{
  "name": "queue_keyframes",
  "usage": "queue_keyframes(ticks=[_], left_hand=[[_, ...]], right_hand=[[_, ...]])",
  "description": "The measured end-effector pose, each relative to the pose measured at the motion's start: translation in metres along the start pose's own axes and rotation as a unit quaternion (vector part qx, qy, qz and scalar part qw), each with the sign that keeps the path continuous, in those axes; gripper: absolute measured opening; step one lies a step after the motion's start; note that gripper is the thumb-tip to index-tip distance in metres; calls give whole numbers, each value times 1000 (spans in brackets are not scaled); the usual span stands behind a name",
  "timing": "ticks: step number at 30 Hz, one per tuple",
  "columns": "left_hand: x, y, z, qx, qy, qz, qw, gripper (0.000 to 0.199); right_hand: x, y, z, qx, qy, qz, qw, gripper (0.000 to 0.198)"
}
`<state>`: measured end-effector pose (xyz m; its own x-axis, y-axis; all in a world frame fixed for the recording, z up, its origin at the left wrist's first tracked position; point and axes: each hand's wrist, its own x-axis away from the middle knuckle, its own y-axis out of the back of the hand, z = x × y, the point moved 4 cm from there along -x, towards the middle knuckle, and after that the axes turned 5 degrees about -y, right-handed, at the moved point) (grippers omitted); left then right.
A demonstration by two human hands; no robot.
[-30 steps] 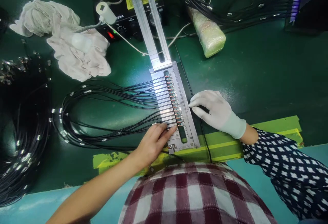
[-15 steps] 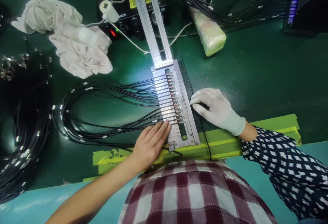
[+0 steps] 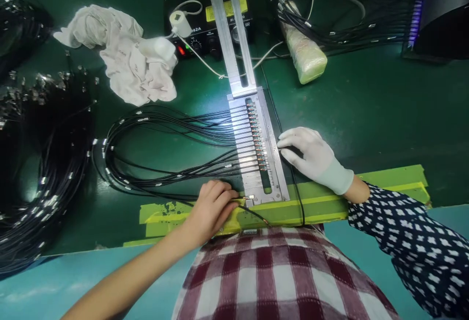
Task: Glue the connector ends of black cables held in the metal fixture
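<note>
A metal fixture (image 3: 275, 163) lies on the green mat, with several black cables (image 3: 176, 129) seated in its slots, their red-tipped ends in a row. My bare left hand (image 3: 210, 207) is at the fixture's near left corner, fingers pinched on a black cable (image 3: 256, 215) whose metal tip (image 3: 251, 197) sits at the lowest slot. My gloved right hand (image 3: 311, 156) rests flat against the fixture's right edge, fingertips over a thin black wire, holding nothing.
A crumpled white cloth (image 3: 128, 61) and a black control box (image 3: 205, 27) sit at the back. A wrapped bundle (image 3: 306, 51) lies back right. Big coils of black cable (image 3: 36, 163) fill the left. A yellow-green strip (image 3: 384, 183) marks the near edge.
My left hand slid from the cables on the fixture's lower slots down to its near corner and closed on a cable end. The right hand stayed put. The view shifted slightly.
</note>
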<state>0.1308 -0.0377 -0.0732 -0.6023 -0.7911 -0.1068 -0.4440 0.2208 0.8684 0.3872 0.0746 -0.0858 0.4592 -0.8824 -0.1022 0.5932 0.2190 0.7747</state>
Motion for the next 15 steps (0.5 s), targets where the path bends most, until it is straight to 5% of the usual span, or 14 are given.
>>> queue_keyframes(ticks=[6,15], left_hand=[[-15,-3,-1,8,-45,-67,997,24],[-51,-10,-6,-101,-146,-45,983,31]], right_hand=[[-2,-1,0,-4,-6,-1,1000,13],[-3,0,0,-10,-5,0,1000,12]])
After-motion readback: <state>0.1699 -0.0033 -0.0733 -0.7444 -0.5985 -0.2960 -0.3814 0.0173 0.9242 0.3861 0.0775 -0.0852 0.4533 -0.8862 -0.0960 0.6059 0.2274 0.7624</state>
